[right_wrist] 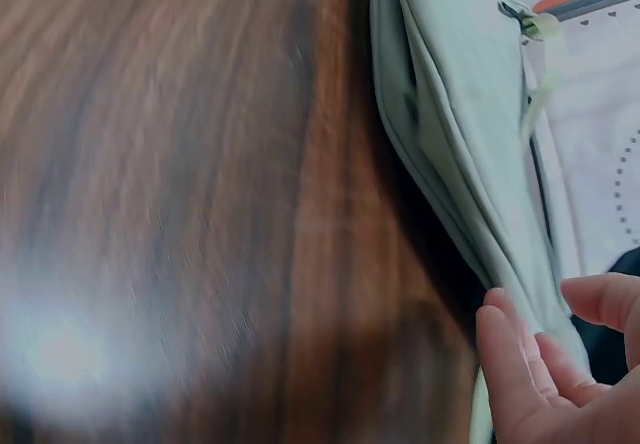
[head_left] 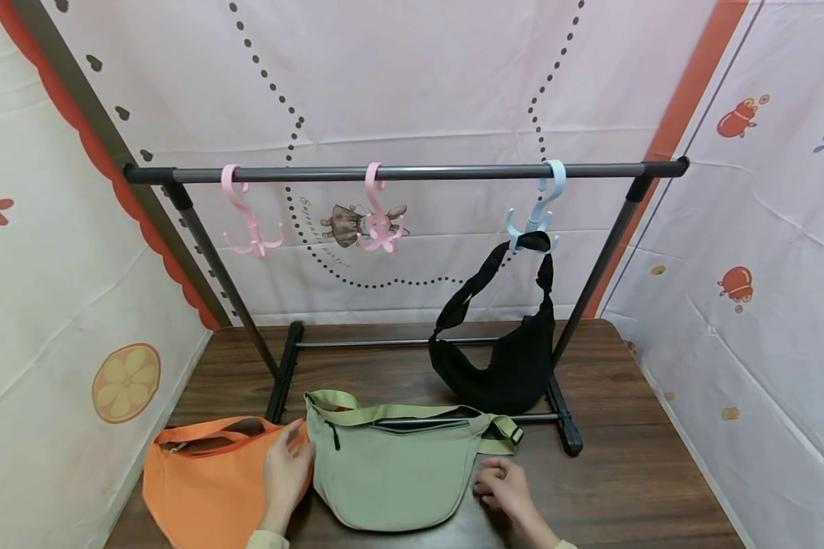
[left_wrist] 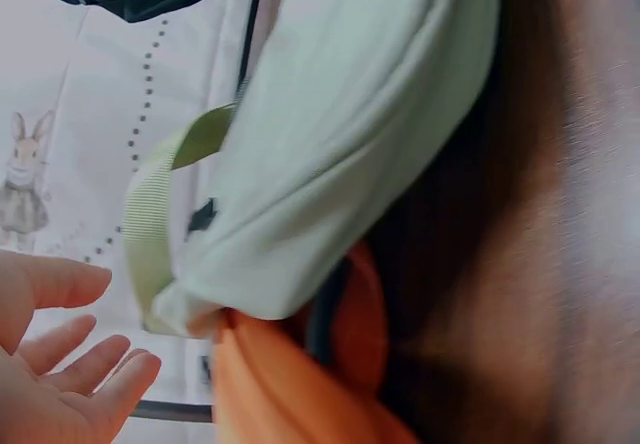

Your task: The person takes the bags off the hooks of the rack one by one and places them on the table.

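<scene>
Green bag (head_left: 393,480) betw. my L hand (head_left: 288,463) & R hand (head_left: 505,489), neither gripping.
L hand's loose, thumb apart from fingers, over orange bag's (head_left: 206,492) edge; R hand loosely bent at the other end, holding nothing, can't tell if touching. Green bag's on the table (head_left: 632,480), in front of rack (head_left: 446,173). Looks light + soft, prob. sags if pinched mid-panel; not fragile, prob. not slippery. Best hold: webbing strap (left_wrist: 148,226) along top, nr. both ends.
</scene>
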`<state>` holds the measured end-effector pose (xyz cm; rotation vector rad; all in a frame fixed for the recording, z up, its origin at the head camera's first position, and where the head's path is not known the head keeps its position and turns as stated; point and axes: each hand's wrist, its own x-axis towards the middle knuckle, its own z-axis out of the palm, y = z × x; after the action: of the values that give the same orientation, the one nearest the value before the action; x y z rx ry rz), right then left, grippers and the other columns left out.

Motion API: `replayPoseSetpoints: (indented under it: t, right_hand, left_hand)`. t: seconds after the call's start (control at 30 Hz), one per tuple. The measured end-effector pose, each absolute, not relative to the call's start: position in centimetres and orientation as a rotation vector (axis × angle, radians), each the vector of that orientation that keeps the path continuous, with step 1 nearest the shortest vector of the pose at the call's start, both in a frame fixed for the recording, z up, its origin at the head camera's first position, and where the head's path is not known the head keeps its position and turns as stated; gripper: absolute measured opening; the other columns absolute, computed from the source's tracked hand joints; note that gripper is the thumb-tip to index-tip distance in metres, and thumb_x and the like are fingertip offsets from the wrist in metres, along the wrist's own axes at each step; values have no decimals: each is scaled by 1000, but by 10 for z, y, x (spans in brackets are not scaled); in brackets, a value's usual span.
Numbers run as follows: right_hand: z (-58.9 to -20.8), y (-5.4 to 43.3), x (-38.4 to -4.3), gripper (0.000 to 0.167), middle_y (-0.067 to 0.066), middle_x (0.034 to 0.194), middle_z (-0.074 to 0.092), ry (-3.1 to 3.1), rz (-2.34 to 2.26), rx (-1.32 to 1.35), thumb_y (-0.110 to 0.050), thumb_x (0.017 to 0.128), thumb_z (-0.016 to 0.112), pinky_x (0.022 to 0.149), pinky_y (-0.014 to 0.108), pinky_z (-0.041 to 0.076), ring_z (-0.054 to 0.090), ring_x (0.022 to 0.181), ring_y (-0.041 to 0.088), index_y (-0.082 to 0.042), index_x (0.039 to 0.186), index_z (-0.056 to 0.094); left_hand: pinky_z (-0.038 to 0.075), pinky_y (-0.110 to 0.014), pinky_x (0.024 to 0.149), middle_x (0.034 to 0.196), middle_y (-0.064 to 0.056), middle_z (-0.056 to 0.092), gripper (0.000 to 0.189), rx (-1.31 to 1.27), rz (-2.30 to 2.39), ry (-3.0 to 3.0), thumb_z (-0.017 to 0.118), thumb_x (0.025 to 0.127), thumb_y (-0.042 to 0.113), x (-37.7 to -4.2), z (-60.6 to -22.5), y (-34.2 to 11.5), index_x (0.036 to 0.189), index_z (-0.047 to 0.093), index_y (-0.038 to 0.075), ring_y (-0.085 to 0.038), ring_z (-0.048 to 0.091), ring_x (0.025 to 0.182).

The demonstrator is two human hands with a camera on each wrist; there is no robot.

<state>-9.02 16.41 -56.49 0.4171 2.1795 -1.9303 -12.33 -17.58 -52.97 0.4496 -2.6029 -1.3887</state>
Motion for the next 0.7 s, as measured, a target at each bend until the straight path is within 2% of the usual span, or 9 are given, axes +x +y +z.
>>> replayPoseSetpoints:
  t: [0.13, 0.2, 0.43, 0.6, 0.7]
  right_hand:
    - [-556, 174, -92, 30, 14, 82, 64, 2346, -1874, 335, 1, 80, 56, 57, 36, 54, 63, 69, 24, 18, 105, 53]
    - [-552, 178, -93, 28, 17, 83, 64, 2409, -1855, 317, 2, 80, 57, 57, 34, 54, 63, 71, 26, 15, 104, 55]
    - [-544, 189, -99, 21, 11, 86, 65, 2682, -1693, 243, 1, 80, 60, 62, 21, 50, 61, 72, 14, 6, 101, 61]
    - [-537, 193, -101, 20, 15, 92, 65, 2755, -1663, 206, 1, 82, 61, 66, 21, 50, 61, 76, 15, 5, 101, 61]
    - [-534, 195, -100, 20, 15, 93, 65, 2791, -1651, 183, 0, 82, 61, 65, 20, 50, 61, 77, 16, 4, 102, 61]
  left_hand:
    - [46, -49, 85, 124, -22, 51, 40, 297, -1295, -2591, 61, 84, 4, -127, -519, -173, 123, 52, -1, -36, 51, 109]
    - [45, -49, 87, 125, -19, 50, 41, 218, -1266, -2570, 63, 83, 4, -129, -512, -171, 122, 53, -1, -33, 51, 108]
    - [46, -50, 80, 125, -16, 52, 42, -156, -1114, -2428, 68, 78, 0, -144, -482, -152, 119, 58, 3, -33, 47, 113]
    - [46, -46, 84, 124, -13, 53, 46, -472, -1015, -2274, 71, 74, -1, -162, -449, -130, 118, 58, 4, -30, 47, 115]
    - [42, -43, 90, 122, -14, 55, 47, -659, -950, -2158, 73, 72, -2, -175, -420, -115, 116, 59, 2, -30, 48, 114]
